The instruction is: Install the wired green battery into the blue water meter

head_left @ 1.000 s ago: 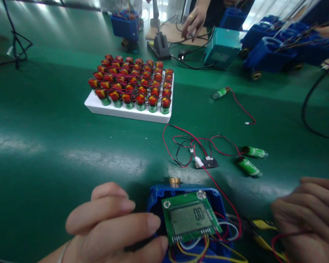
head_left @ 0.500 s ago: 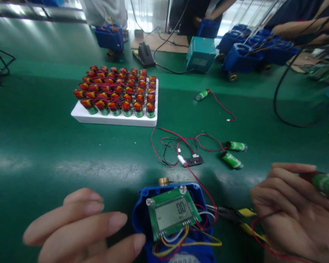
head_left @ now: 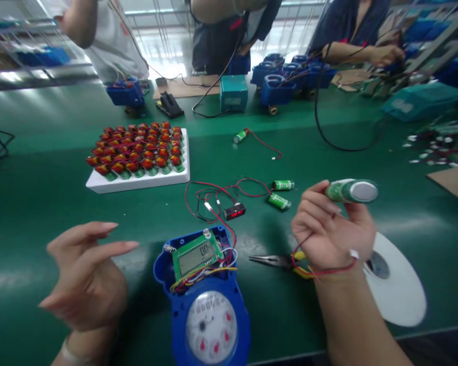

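Observation:
My right hand (head_left: pixel 330 229) grips a green battery (head_left: pixel 351 191) with its silver end facing me. A thin red wire from it hangs over my palm and wrist to a small white connector. My left hand (head_left: pixel 87 274) is raised on the left, fingers apart, holding nothing. Between the hands lies a blue water meter (head_left: pixel 209 305) with a round dial. Its open top holds a green circuit board (head_left: pixel 196 254) with a display reading 0.0 and several coloured wires. Beside the meter are needle-nose pliers (head_left: pixel 275 260) with yellow handles, partly hidden behind my right hand.
A small black meter module (head_left: pixel 235 211) with red digits is wired to the board and near two green batteries (head_left: pixel 280 201). A white foam tray (head_left: pixel 145 184) holds rows of batteries. A white disc (head_left: pixel 400 290) lies right. Across the table, people work near blue housings (head_left: pixel 277 91).
The view has tilted up and turned right. My right hand has turned the battery so its silver end shows. My left hand has drawn back from the meter. Red digits now show on the black module.

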The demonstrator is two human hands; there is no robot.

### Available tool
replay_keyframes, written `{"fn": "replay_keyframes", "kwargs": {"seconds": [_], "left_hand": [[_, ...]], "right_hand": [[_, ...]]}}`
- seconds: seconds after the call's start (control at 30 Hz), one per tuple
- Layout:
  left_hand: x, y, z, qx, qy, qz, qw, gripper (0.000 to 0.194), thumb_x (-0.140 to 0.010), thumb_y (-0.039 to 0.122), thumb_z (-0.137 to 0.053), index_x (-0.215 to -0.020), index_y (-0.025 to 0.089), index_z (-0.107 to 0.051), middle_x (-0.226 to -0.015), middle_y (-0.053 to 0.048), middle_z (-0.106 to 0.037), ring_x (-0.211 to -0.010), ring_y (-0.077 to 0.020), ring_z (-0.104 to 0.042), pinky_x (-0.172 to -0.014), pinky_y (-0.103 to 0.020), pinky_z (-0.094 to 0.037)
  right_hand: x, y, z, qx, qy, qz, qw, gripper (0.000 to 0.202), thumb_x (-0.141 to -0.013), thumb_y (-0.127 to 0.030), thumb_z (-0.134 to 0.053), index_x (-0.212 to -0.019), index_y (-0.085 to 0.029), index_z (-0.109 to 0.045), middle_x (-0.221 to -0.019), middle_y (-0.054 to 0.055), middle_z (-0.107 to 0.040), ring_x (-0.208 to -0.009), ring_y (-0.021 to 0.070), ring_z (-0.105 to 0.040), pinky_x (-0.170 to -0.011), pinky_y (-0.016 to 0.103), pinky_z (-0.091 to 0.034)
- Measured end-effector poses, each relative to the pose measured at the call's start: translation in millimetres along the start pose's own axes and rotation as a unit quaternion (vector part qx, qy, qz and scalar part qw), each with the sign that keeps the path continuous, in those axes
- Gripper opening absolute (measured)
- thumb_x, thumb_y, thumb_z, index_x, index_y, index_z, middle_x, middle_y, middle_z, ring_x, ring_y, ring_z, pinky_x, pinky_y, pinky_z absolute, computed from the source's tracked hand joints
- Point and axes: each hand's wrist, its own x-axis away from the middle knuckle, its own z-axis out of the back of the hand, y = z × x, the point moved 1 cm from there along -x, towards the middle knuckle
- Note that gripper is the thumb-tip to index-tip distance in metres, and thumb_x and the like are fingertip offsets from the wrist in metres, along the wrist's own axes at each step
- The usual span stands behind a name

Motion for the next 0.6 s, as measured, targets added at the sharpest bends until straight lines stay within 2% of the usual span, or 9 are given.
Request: {"fn": "replay_keyframes", "kwargs": {"seconds": [0.1,0.2,0.27,0.43,0.6], "left_hand": [[-5.4,-7.6,-5.4,0.061,0.017,-0.07,0.996,0.077,-0.095,0.057,-0.007,-0.061,0.021,-0.065,-0.084,-0.009,-0.06,-0.09,-0.0232,-0.056,-0.079,-0.044,-0.043],[-7.3,-11.4,-7.3,0.032,-0.002,-0.069,0.997,0.079,-0.096,0.052,-0.002,-0.063,0.02,-0.066,-0.084,-0.009,-0.06,-0.092,-0.0231,-0.056,-0.084,-0.045,-0.043],[-5.7,-12.2,-5.5,-0.003,-0.016,-0.081,0.997,0.077,-0.097,0.05,-0.005,-0.065,0.019,-0.067,-0.085,-0.01,-0.062,-0.091,-0.0244,-0.056,-0.084,-0.046,-0.042],[0.6,-11.8,0.7,-0.061,-0.096,-0.083,0.99,0.067,-0.099,0.047,-0.015,-0.074,0.019,-0.07,-0.092,-0.013,-0.065,-0.095,-0.0288,-0.054,-0.084,-0.049,-0.041],[-0.4,-13.2,0.0,-0.06,-0.106,-0.075,0.99,0.063,-0.1,0.036,-0.015,-0.072,0.019,-0.069,-0.088,-0.013,-0.065,-0.095,-0.0286,-0.055,-0.089,-0.05,-0.039]], "right_hand": [[-0.8,0.9,2.0,-0.001,-0.017,-0.004,1.0,0.024,-0.075,-0.017,-0.06,-0.097,-0.017,-0.051,-0.063,-0.008,-0.041,-0.042,0.0054,-0.034,-0.036,0.016,-0.031],[-1.2,1.5,3.9,-0.01,-0.03,-0.01,0.999,0.02,-0.079,-0.019,-0.062,-0.095,-0.016,-0.051,-0.065,-0.007,-0.041,-0.044,0.0051,-0.036,-0.038,0.016,-0.033],[-1.6,2.1,4.2,-0.022,-0.036,-0.016,0.999,0.016,-0.081,-0.019,-0.06,-0.094,-0.017,-0.051,-0.066,-0.007,-0.041,-0.044,0.0056,-0.036,-0.038,0.016,-0.033],[-2.4,3.2,3.9,-0.038,-0.041,-0.025,0.998,0.01,-0.083,-0.02,-0.055,-0.091,-0.016,-0.051,-0.065,-0.006,-0.038,-0.043,0.006,-0.035,-0.036,0.016,-0.032],[-2.4,4.4,4.5,-0.052,-0.031,-0.028,0.998,0.009,-0.087,-0.023,-0.047,-0.089,-0.015,-0.052,-0.066,-0.005,-0.036,-0.043,0.0071,-0.035,-0.036,0.017,-0.032]]}}
